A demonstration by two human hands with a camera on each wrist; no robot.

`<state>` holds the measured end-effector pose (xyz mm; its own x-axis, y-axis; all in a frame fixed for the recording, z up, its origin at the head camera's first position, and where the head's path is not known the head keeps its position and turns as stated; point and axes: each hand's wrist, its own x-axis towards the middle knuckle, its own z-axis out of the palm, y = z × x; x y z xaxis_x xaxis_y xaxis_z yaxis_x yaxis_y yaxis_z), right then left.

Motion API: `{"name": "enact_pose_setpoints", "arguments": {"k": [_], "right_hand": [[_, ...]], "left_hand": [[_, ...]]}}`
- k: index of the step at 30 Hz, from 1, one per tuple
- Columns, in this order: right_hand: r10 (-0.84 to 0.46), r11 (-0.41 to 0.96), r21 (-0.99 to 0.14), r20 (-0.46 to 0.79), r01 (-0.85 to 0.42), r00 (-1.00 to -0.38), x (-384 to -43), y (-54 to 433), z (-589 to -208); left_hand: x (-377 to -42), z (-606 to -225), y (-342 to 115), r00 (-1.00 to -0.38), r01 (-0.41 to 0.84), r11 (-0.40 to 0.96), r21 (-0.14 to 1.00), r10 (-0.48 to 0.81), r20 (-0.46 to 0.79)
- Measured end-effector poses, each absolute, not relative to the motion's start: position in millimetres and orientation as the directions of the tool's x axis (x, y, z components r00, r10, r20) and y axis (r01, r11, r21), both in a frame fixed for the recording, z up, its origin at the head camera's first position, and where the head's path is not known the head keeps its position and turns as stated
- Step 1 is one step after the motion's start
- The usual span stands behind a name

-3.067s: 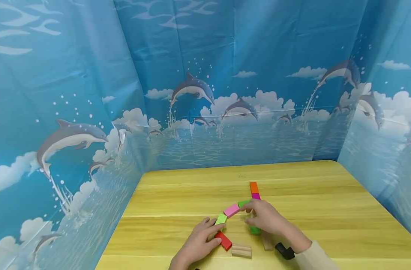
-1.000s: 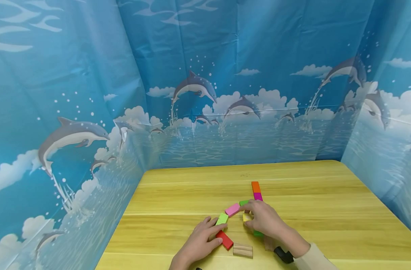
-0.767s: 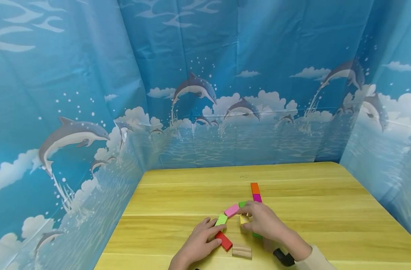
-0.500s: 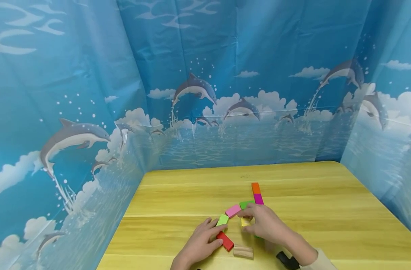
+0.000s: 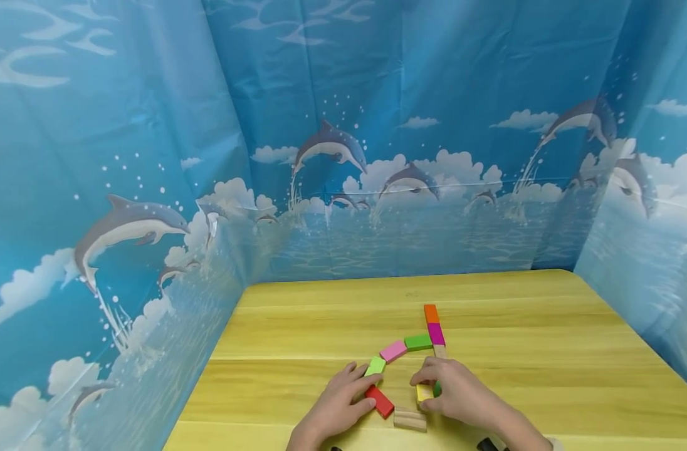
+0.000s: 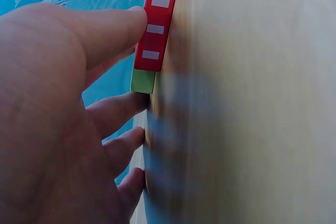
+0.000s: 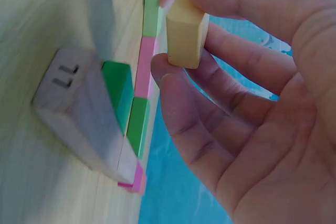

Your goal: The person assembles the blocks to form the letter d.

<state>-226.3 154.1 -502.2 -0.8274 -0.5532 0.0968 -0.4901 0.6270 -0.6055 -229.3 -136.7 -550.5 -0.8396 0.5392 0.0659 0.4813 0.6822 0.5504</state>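
In the head view my right hand point(image 5: 462, 391) pinches a yellow wooden block point(image 5: 424, 393) between thumb and fingertips. The right wrist view shows this block point(image 7: 184, 35) held above the table beside the row. My left hand point(image 5: 335, 401) rests at the row's left side, its fingers nearly straight. Its thumb touches the red block point(image 5: 382, 404), which carries white marks in the left wrist view; a finger lies over the light green block point(image 5: 375, 367). The curved row continues with a pink block point(image 5: 393, 351) and a green block point(image 5: 419, 342). Another green block point(image 5: 437, 388) is mostly hidden behind my right hand.
Orange point(image 5: 430, 313) and purple point(image 5: 436, 334) blocks extend away from the row, touching a plain wood block point(image 5: 439, 351). Another plain block point(image 5: 409, 419) lies nearest me. A black object point(image 5: 486, 445) sits by my right forearm. A dolphin-print curtain point(image 5: 377, 125) surrounds the yellow table point(image 5: 298, 319).
The yellow block came into sight in my right hand, which then moved nearer me with it, uncovering the green and plain blocks by the purple one. My left hand stays in place.
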Motion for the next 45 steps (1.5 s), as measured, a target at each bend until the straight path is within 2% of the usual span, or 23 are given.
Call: {"name": "enact_pose_setpoints", "arguments": {"k": [5, 12, 21, 45], "right_hand": [[-0.588, 0.621, -0.569, 0.116, -0.539, -0.8, -229.0, 156.9, -505.8], [-0.596, 0.633, -0.551, 0.102, -0.544, -0.797, -230.4, 166.8, -501.3], [-0.644, 0.616, -0.486, 0.141, -0.62, -0.752, -224.4, 163.2, -502.3], [-0.644, 0.654, -0.497, 0.029, -0.57, -0.765, -221.2, 167.7, -514.8]], "left_hand": [[-233.7, -550.3, -142.2, -0.849, 0.475, 0.698, 0.536, 0.524, 0.07], [-238.9, -546.6, -137.2, -0.835, 0.505, 0.689, 0.52, 0.543, 0.091], [-237.3, -542.9, -136.7, -0.844, 0.479, 0.692, 0.541, 0.533, 0.065], [-231.8, -547.8, -133.8, -0.841, 0.482, 0.693, 0.536, 0.538, 0.06]]}}
